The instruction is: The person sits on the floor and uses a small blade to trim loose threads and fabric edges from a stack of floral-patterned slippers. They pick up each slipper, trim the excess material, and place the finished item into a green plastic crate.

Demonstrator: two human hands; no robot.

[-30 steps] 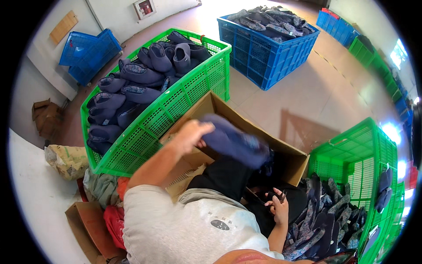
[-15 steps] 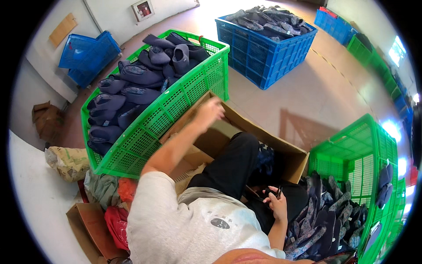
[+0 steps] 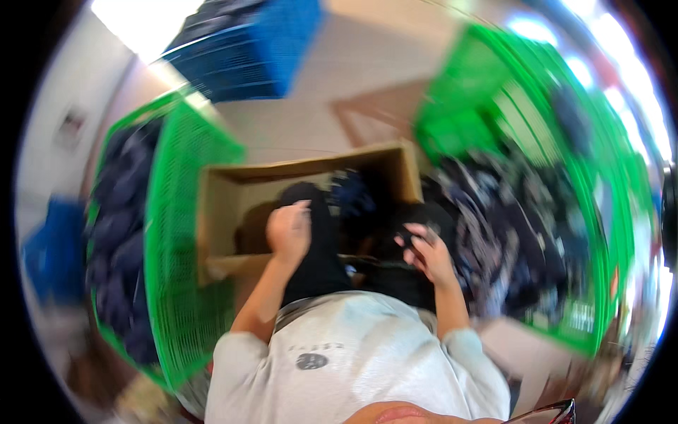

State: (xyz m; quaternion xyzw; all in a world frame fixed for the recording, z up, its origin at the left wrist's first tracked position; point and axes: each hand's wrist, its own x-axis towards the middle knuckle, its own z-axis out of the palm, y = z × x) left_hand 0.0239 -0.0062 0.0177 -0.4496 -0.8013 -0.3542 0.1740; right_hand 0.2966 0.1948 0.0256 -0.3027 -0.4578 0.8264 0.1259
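My left hand (image 3: 288, 232) is over my left knee, above the cardboard box (image 3: 304, 168). Its fingers are curled in, somewhat blurred, and nothing shows in them. Above my right thigh, my right hand (image 3: 429, 256) is closed round small dark scissors (image 3: 432, 232), which are blurred and partly covered by the fingers. Inside the box, beside my left knee, lies a dark blue patterned pile (image 3: 349, 192). To the right, dark and patterned slipper pieces (image 3: 494, 226) are heaped by a tipped green crate (image 3: 459, 106).
A green crate (image 3: 191, 247) full of dark slippers (image 3: 123, 240) stands close on the left. Farther off is a blue crate (image 3: 244, 63) with a dark load. More blue crates (image 3: 56, 251) are by the left wall. The right side is smeared by motion.
The view has swung to the right. My left hand has come back from the box's edge beside the full green crate to above my knee. My right hand still holds the scissors.
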